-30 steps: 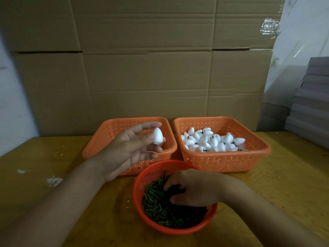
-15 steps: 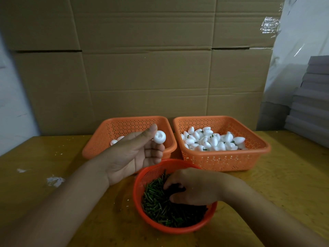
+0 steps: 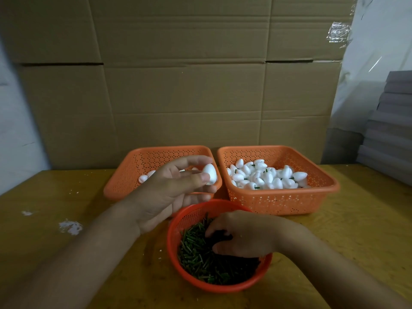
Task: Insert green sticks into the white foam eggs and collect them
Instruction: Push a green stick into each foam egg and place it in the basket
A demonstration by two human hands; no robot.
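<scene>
above the left orange basket [image 3: 124,175], the left hand [image 3: 171,192] pinches a white foam egg [image 3: 210,174] between thumb and fingers. the right hand [image 3: 243,236] curls into the green sticks [image 3: 196,257] in the round red basket [image 3: 176,221]; whether it grips any, i cannot tell.

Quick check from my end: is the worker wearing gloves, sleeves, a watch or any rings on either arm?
Nothing worn shows. The left hand and right hand are bare, with no gloves, rings or tape visible. Both forearms are bare as far as the frame's lower edge, with no sleeve cuff, watch or bracelet at either wrist. Anything above the forearms is out of view.
</scene>
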